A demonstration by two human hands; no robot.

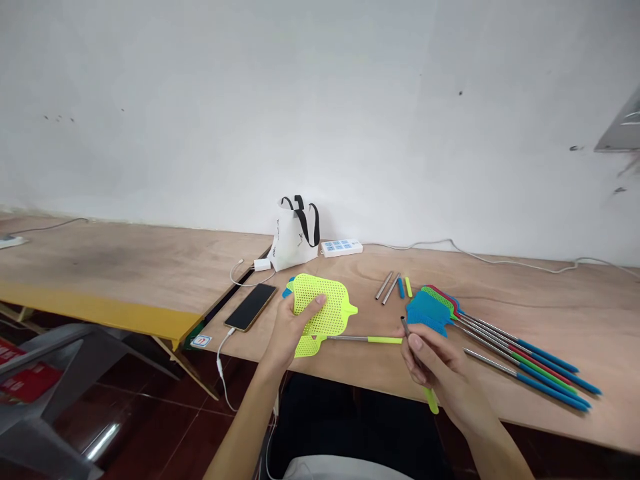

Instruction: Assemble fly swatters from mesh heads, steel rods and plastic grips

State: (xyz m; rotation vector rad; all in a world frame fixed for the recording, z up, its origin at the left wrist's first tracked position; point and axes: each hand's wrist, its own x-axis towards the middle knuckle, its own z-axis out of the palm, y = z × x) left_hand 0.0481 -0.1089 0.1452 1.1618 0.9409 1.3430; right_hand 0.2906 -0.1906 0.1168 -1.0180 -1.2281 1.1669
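Note:
My left hand (291, 328) grips a yellow-green fly swatter head (327, 300) by its left side, its short neck pointing right. In my right hand (435, 357) is a metal tube with a yellow-green handle (431, 400); the tube's bare end sticks up between thumb and fingers, apart from the neck. Beneath the held head lies another yellow-green swatter (350, 338) with its rod and grip. A bit of blue (287, 288) shows behind the held head. To the right of my right hand lie several finished-looking swatters with blue heads (427, 311) and long coloured handles (550, 387).
Two short metal tubes (387, 287), a blue grip (401, 288) and a yellow-green grip (409, 287) lie mid-table. A phone (251, 307) on a cable sits left. A white bag (295, 237) and a power strip (342, 248) stand by the wall. Grey chairs (45, 413) are lower left.

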